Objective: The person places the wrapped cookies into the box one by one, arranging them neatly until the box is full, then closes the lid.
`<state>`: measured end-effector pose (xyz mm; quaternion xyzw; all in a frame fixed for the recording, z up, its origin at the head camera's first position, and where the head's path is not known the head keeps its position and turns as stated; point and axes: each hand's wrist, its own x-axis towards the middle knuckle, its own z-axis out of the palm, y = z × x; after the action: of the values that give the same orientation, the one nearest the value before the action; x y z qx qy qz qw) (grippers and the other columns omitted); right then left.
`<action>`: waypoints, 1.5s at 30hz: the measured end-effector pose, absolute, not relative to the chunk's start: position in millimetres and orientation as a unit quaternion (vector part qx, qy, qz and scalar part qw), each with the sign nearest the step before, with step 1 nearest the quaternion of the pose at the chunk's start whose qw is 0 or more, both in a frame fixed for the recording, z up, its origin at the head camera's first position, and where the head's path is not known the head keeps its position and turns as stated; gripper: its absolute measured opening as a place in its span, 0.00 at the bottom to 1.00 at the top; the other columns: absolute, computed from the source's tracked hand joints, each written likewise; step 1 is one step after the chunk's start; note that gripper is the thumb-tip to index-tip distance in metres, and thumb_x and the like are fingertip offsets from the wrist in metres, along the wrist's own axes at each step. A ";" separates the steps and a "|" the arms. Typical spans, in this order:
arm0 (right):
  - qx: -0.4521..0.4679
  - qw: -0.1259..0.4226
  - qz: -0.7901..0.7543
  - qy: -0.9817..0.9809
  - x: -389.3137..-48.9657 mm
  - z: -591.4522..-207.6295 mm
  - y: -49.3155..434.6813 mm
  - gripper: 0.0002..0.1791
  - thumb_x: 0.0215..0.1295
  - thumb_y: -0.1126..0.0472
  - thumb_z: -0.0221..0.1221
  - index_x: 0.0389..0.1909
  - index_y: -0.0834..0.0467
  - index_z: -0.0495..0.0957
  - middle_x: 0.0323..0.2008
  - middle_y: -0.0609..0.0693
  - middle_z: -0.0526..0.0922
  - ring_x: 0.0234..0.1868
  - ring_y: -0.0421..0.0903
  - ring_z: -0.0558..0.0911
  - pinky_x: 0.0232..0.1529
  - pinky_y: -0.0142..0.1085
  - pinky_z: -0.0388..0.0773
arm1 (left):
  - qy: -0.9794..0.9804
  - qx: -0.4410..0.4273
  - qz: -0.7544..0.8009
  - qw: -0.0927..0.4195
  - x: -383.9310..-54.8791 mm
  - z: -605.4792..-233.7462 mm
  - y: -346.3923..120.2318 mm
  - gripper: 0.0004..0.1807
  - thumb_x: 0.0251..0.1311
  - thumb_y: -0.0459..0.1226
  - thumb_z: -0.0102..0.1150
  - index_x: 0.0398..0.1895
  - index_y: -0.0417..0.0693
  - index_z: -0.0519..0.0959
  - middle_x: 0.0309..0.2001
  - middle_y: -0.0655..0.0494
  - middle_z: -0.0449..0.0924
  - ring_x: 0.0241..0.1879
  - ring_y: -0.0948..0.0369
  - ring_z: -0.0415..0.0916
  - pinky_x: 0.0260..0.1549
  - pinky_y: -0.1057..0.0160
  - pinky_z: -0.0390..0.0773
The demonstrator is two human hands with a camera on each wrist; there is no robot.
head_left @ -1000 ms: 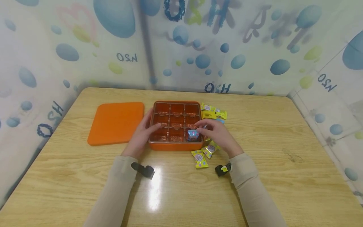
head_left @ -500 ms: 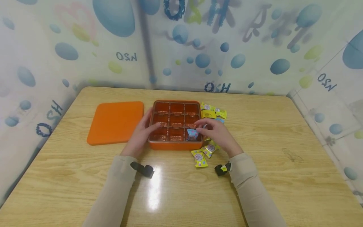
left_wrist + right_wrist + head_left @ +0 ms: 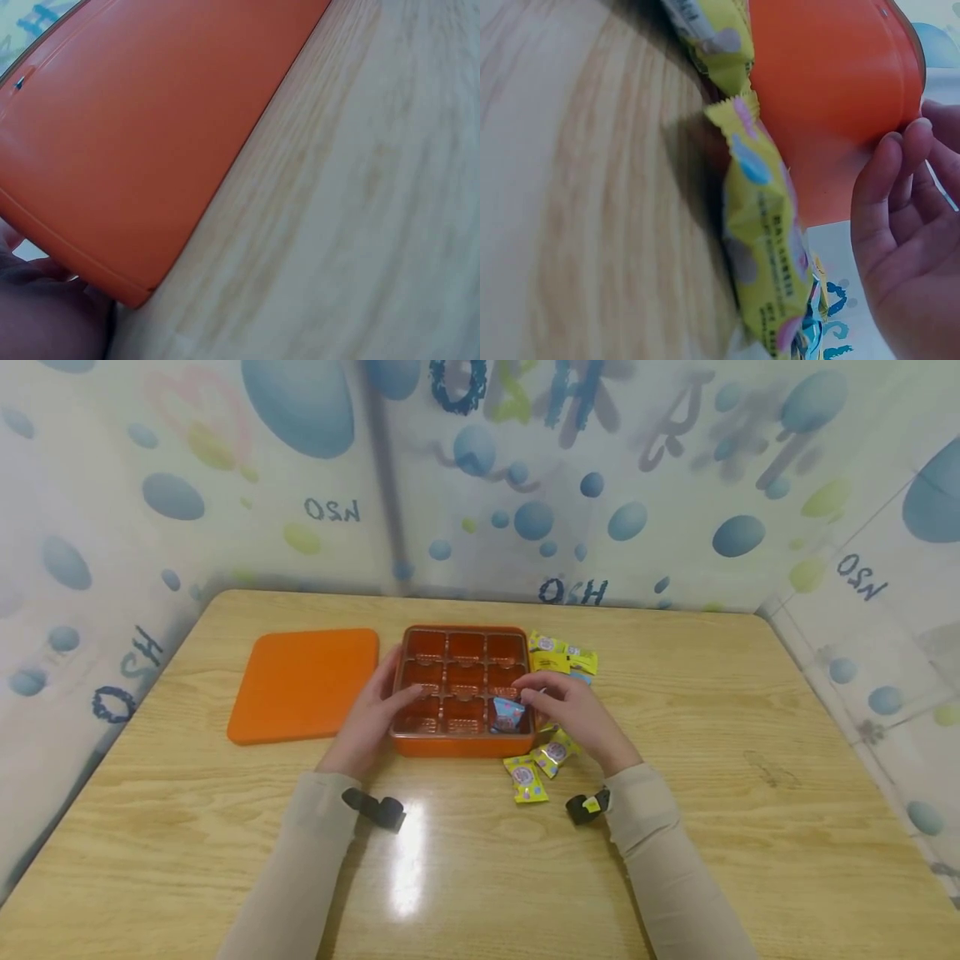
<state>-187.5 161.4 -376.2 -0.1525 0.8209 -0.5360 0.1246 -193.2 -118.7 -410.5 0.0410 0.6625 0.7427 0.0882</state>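
An orange box (image 3: pixel 463 747) with a clear tray of square compartments stands before me. My left hand (image 3: pixel 381 703) holds its left side, thumb over the rim; in the left wrist view fingers (image 3: pixel 37 266) lie beside the box wall. One blue candy in a wrapper (image 3: pixel 507 716) sits in the near right compartment. My right hand (image 3: pixel 572 706) is over the right rim, thumb and index finger just above that candy, with a small gap showing. In the right wrist view, other fingertips (image 3: pixel 917 135) of this hand are at the box's outer wall.
Several yellow wrapped candies (image 3: pixel 527 779) lie right of the box and at its near right corner. A bit of blue wrapper (image 3: pixel 581 677) shows among them. An orange lid (image 3: pixel 303 685) lies flat at the left. A patterned wall rises behind the table (image 3: pixel 480 868).
The blue candy has tilted and settled lower in its compartment. My right thumb has lifted slightly away from it. The left hand and the box stay in place.
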 end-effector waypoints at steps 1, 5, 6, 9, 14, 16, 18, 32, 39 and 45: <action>-0.152 0.124 -0.538 0.820 -187.5 -376.0 161.4 0.16 0.65 0.55 0.49 0.51 0.56 0.73 0.47 0.53 0.76 0.39 0.51 0.73 0.42 0.50 0.72 | 0.665 0.044 0.741 0.086 -192.9 -409.3 -118.4 0.38 0.59 0.35 0.54 0.69 0.61 0.47 0.69 0.61 0.43 0.66 0.61 0.42 0.62 0.54 0.47; -0.150 0.123 -0.540 0.819 -189.0 -376.3 162.0 0.16 0.66 0.55 0.49 0.51 0.57 0.73 0.46 0.54 0.76 0.38 0.55 0.72 0.42 0.52 0.70 | 0.680 0.045 0.727 0.078 -192.1 -406.1 -117.8 0.38 0.59 0.36 0.53 0.69 0.60 0.47 0.69 0.61 0.44 0.66 0.62 0.42 0.62 0.54 0.44; -0.151 0.122 -0.540 0.819 -189.2 -376.3 162.1 0.16 0.65 0.55 0.49 0.51 0.57 0.73 0.46 0.54 0.76 0.38 0.55 0.72 0.42 0.52 0.70 | 0.683 0.043 0.725 0.077 -192.2 -405.7 -117.8 0.37 0.59 0.36 0.53 0.69 0.60 0.47 0.69 0.62 0.45 0.66 0.63 0.41 0.62 0.54 0.43; -0.155 0.119 -0.538 0.820 -190.0 -376.4 162.5 0.17 0.64 0.55 0.51 0.50 0.58 0.73 0.45 0.53 0.76 0.38 0.54 0.73 0.41 0.52 0.71 | 0.687 0.037 0.721 0.081 -193.0 -405.6 -118.1 0.38 0.59 0.36 0.53 0.69 0.61 0.47 0.69 0.63 0.45 0.66 0.63 0.41 0.63 0.54 0.43; -0.167 0.111 -0.534 0.822 -198.8 -390.9 166.4 0.19 0.61 0.48 0.54 0.49 0.54 0.74 0.44 0.47 0.77 0.37 0.48 0.74 0.39 0.48 0.74 | 0.691 0.028 0.717 0.086 -193.7 -405.9 -118.6 0.38 0.59 0.38 0.53 0.69 0.63 0.47 0.68 0.66 0.45 0.66 0.64 0.39 0.63 0.52 0.42; -0.170 0.106 -0.531 0.824 -203.0 -398.4 168.4 0.20 0.59 0.45 0.54 0.49 0.51 0.74 0.43 0.44 0.78 0.37 0.47 0.75 0.37 0.46 0.74 | 0.693 0.028 0.716 0.085 -193.5 -405.7 -118.6 0.38 0.59 0.39 0.54 0.69 0.64 0.47 0.68 0.67 0.45 0.66 0.64 0.39 0.63 0.52 0.41; -0.170 0.104 -0.528 0.826 -205.2 -402.6 169.5 0.21 0.58 0.43 0.54 0.48 0.49 0.75 0.42 0.43 0.78 0.37 0.47 0.75 0.36 0.45 0.75 | 0.696 0.026 0.712 0.085 -193.3 -405.8 -118.9 0.38 0.59 0.39 0.54 0.69 0.64 0.47 0.68 0.67 0.45 0.66 0.64 0.39 0.63 0.52 0.41; -0.131 0.080 -0.573 0.805 -204.2 -398.8 177.6 0.18 0.63 0.49 0.51 0.48 0.54 0.75 0.40 0.53 0.77 0.34 0.51 0.75 0.37 0.44 0.75 | 0.659 0.053 0.744 0.093 -192.9 -413.1 -119.5 0.37 0.60 0.36 0.52 0.69 0.62 0.47 0.69 0.60 0.46 0.65 0.59 0.45 0.60 0.52 0.52; -0.093 0.026 -0.604 0.791 -210.3 -398.1 191.4 0.18 0.63 0.51 0.52 0.47 0.59 0.75 0.37 0.57 0.76 0.31 0.47 0.73 0.34 0.35 0.75 | 0.667 0.050 0.738 0.085 -193.5 -411.6 -119.8 0.37 0.59 0.36 0.53 0.69 0.61 0.47 0.69 0.62 0.44 0.66 0.61 0.43 0.61 0.52 0.48; -0.045 0.001 -0.617 0.785 -213.3 -403.7 203.2 0.17 0.65 0.54 0.50 0.48 0.61 0.74 0.41 0.60 0.75 0.36 0.50 0.75 0.40 0.42 0.75 | 0.683 0.040 0.724 0.086 -192.5 -412.1 -120.3 0.39 0.58 0.39 0.55 0.69 0.62 0.46 0.69 0.65 0.44 0.66 0.62 0.41 0.62 0.52 0.46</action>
<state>-213.3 203.2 -403.7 -0.0455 0.7855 -0.6172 0.0011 -192.5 -120.3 -412.1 0.0402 0.6830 0.7242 0.0857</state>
